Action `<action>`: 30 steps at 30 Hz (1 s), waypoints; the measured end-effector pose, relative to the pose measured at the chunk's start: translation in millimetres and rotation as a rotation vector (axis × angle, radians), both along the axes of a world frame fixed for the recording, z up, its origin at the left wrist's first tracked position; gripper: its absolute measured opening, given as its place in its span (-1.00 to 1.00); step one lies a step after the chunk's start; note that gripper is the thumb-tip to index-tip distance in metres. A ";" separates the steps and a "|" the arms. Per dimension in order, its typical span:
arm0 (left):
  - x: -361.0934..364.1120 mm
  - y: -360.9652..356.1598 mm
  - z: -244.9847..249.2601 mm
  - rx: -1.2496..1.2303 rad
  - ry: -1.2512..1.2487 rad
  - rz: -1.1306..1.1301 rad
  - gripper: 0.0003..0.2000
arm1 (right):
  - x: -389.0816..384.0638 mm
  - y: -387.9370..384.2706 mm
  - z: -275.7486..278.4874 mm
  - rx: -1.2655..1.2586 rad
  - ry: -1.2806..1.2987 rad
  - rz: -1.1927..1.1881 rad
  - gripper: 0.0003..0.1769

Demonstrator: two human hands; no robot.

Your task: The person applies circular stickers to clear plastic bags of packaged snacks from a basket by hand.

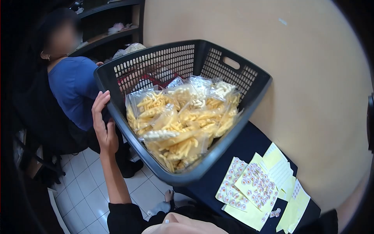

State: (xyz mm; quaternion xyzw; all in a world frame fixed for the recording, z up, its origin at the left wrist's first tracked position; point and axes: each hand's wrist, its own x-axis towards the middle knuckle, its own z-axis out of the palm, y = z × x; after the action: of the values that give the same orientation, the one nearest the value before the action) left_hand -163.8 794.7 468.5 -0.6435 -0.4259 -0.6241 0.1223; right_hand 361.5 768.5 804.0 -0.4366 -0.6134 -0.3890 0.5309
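Observation:
A dark plastic basket (228, 154) with mesh walls fills the centre, tilted, with many clear bags of yellow and white pieces (183, 121) inside. My left hand (104, 126) lies against the outside of its left wall, fingers stretched upward near the rim and not wrapped round it. What bears the basket's weight is hidden. Of my right arm (352, 201) only a part shows at the lower right edge; the hand is out of view.
Yellow sheets with round stickers (255, 183) lie on a dark table (243, 146) at lower right, beside a beige wall (304, 82). A person in blue (74, 85) is at the left, near dark shelves (111, 37). Light floor tiles (83, 183) show below.

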 end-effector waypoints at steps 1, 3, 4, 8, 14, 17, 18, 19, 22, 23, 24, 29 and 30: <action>-3.1 3.0 0.0 -0.001 0.033 0.036 -0.56 | -33.7 33.6 4.1 -0.104 -0.071 0.018 -0.71; -9.0 9.5 -4.3 0.014 0.052 0.051 -0.53 | -105.8 94.9 5.5 -0.314 -0.229 0.056 -0.70; -11.7 11.5 -5.8 0.021 0.082 0.055 -0.49 | -141.5 121.1 2.8 -0.414 -0.311 0.068 -0.70; -14.7 18.0 -12.5 0.069 0.132 0.073 -0.49 | -277.3 186.0 -52.3 -0.807 -0.799 -0.090 -0.50; -21.6 28.0 -25.9 0.091 0.151 0.061 -0.39 | -390.6 191.1 -249.4 -1.411 -1.482 0.239 -0.20; -19.8 26.8 -28.3 0.104 0.143 0.095 -0.38 | -385.1 200.1 -315.6 -1.372 -1.622 0.376 -0.29; -20.5 27.4 -27.9 0.102 0.149 0.092 -0.38 | -384.0 202.0 -323.5 -1.290 -1.654 0.460 -0.51; -20.8 27.8 -26.7 0.104 0.181 0.086 -0.45 | -379.6 206.9 -328.2 -1.260 -1.574 0.549 -0.63; -22.2 32.6 -31.7 0.106 0.210 0.114 -0.52 | -379.1 211.7 -320.0 -1.293 -1.469 0.612 -0.80; -20.9 33.9 -31.9 0.131 0.190 0.122 -0.50 | -380.1 211.2 -313.5 -1.355 -1.441 0.582 -0.84; -19.5 35.5 -32.2 0.161 0.168 0.130 -0.47 | -379.2 212.0 -310.0 -1.359 -1.434 0.585 -0.84; -10.1 40.4 -35.0 0.185 0.097 0.109 -0.44 | -366.0 228.2 -303.8 -1.250 -1.234 0.685 -0.88; -6.4 41.2 -33.8 0.198 0.054 0.092 -0.46 | -364.5 227.7 -299.0 -1.195 -1.234 0.701 -0.88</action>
State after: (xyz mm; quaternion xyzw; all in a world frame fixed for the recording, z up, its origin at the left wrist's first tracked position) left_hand -170.3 835.9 434.7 -0.6245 -0.3879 -0.6393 0.2252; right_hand -3.0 996.2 504.9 -0.1429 -0.9829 0.0111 -0.1153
